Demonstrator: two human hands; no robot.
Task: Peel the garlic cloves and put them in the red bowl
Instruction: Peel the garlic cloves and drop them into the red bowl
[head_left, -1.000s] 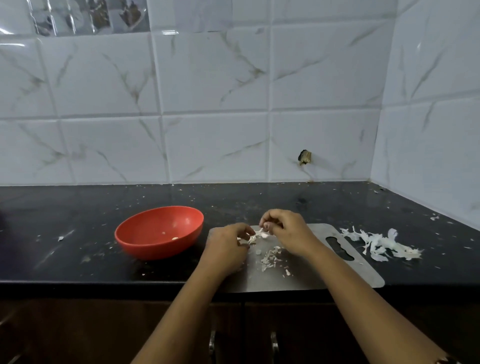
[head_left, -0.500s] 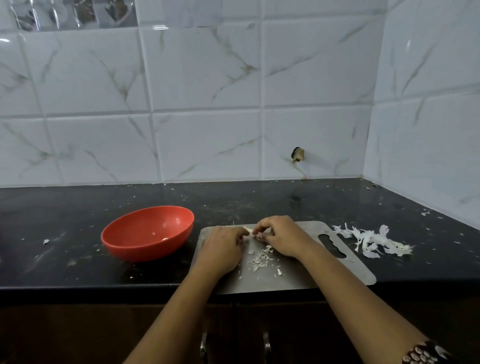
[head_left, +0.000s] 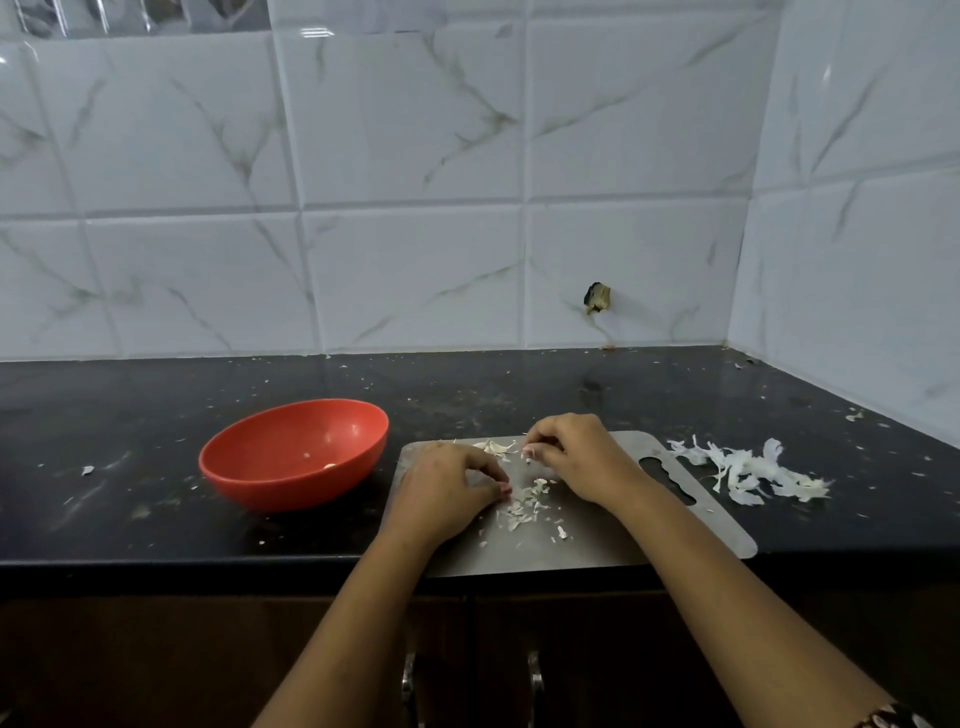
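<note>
1. The left hand (head_left: 447, 488) rests on the steel cutting board (head_left: 597, 540) with its fingers curled and the tips drawn in to the thumb. Whether they pinch anything is hidden under the hand.
2. The right hand (head_left: 571, 457) has its fingers curled narrow too, with the tips bunched at a small pale bit. It is too small to say whether that is a clove, a piece of skin, or nothing held at all.
3. A few pale garlic cloves (head_left: 498, 447) lie on the board just beyond the left fingertips and just beside the right ones, on the left-hand side.
4. Loose skin scraps (head_left: 524, 506) are scattered between the two hands, just on the near side of the fingertips.
5. The red bowl (head_left: 293, 452) sits on the black countertop (head_left: 156, 405) outboard of the left knuckles, near the board. One peeled clove (head_left: 330, 466) shows in its bottom.
6. A pile of peel (head_left: 748, 470) lies well beyond the right wrist, off the board's handle end.
7. The step in hand looks like peeling, with most of the cloves probably not yet in the bowl.
8. The next move likely calls for a firm pinch on one clove, stripping the skin with a nail, then a short carry leftward to the bowl.
</note>
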